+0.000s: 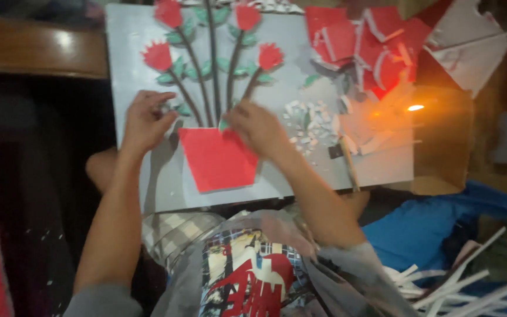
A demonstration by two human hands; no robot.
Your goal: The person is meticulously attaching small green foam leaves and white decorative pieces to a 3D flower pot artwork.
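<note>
A grey board (130, 53) lies across my lap with a paper craft on it: red flowers (158, 56) on dark stems (212, 70) with green leaves, above a red paper pot (218, 158). My left hand (145, 120) presses flat on the board left of the stems, beside a small green leaf (183, 109). My right hand (256, 126) is pinched at the base of the stems, just above the pot's top edge, on a small green leaf piece (223, 124).
Red and white paper scraps (371, 47) pile at the board's far right, with small white and green cuttings (309, 123) nearby. A wooden-handled tool (349, 164) lies on the board's right side. White strips (459, 287) and blue cloth (429, 229) sit at lower right.
</note>
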